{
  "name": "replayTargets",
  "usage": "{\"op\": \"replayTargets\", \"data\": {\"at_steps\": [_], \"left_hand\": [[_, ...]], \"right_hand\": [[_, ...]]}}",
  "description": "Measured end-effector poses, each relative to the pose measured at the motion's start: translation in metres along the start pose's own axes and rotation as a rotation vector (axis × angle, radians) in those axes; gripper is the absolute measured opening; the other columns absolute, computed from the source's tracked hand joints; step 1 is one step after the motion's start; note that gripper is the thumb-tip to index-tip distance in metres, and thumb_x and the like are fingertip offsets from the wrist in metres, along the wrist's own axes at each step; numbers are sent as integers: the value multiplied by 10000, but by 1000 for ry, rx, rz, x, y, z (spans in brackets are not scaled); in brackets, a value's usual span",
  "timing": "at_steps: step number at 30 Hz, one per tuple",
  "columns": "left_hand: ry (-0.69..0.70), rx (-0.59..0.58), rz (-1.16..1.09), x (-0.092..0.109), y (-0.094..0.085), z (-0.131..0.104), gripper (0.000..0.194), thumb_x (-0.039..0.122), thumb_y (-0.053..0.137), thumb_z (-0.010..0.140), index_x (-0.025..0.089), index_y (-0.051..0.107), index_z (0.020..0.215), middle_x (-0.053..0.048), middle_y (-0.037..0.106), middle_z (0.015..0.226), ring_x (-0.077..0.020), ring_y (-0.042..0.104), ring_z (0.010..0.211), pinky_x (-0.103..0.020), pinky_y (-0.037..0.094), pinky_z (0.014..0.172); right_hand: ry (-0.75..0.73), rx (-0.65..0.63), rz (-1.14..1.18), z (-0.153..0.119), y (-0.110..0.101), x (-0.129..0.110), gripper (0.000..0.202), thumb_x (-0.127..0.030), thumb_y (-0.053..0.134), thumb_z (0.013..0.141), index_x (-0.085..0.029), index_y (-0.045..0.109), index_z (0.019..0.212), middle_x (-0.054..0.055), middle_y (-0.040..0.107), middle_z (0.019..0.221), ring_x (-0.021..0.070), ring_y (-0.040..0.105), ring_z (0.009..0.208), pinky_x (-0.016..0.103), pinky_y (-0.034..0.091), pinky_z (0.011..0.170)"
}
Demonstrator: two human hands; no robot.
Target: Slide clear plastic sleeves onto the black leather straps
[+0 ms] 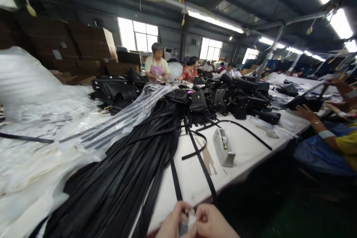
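Observation:
At the bottom centre, my left hand (174,223) and my right hand (210,222) are close together, fingers bent inward. Between their fingertips is a small whitish piece (191,220), too small and blurred to identify; both hands pinch it. Just above my left hand, a black strap (175,178) ends at the table's near edge. A long pile of black straps (119,171) spreads to the left of my hands. The grey tape dispenser (223,148) stands on the white table (189,182), above and right of my right hand.
Black bags (237,93) are heaped across the table's far side. Clear plastic wrapping (33,119) covers the left. A flat brown piece (206,158) lies beside the dispenser. Two people stand beyond the bags; at the right, a person's hand (306,113) touches a black bag.

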State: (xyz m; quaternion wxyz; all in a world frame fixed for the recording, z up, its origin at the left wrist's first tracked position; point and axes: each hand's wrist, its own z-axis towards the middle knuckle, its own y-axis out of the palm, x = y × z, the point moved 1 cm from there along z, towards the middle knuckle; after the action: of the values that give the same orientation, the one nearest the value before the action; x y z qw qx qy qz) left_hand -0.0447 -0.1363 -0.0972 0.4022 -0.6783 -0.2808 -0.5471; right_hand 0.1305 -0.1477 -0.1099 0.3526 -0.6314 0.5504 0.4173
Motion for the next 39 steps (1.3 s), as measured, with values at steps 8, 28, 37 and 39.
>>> {"op": "replayTargets", "data": {"at_steps": [8,28,37,39], "left_hand": [[17,-96,5,39,-2,-16,633,327,555,844,157,296,1396,-27,665,878,-131,563,623,-282,462,654],[-406,-417,-596,36,-12,-3,255,340,745,688,115,667,780,-12,653,617,-116,545,523,-218,412,521],[-409,-229,-791,35,-16,17,381,378,796,684,106,695,931,-77,735,779,-162,653,665,-256,482,657],[-388,-243,-786,32,-15,18,417,398,799,686,121,668,968,-76,735,799,-165,655,664,-259,482,646]], "right_hand": [[131,-110,227,-32,1,-33,453,-309,839,586,-146,591,930,-68,584,532,78,506,410,177,397,420],[-528,79,-849,-60,9,-60,207,-110,516,835,-185,695,907,61,662,836,179,597,785,308,480,739],[-756,135,-786,-67,-7,-77,328,-178,579,819,-214,653,1137,93,651,1086,223,589,1011,365,475,909],[-749,380,-758,-44,-45,-91,174,-192,539,854,-210,702,916,76,678,964,207,606,950,350,466,895]]}}
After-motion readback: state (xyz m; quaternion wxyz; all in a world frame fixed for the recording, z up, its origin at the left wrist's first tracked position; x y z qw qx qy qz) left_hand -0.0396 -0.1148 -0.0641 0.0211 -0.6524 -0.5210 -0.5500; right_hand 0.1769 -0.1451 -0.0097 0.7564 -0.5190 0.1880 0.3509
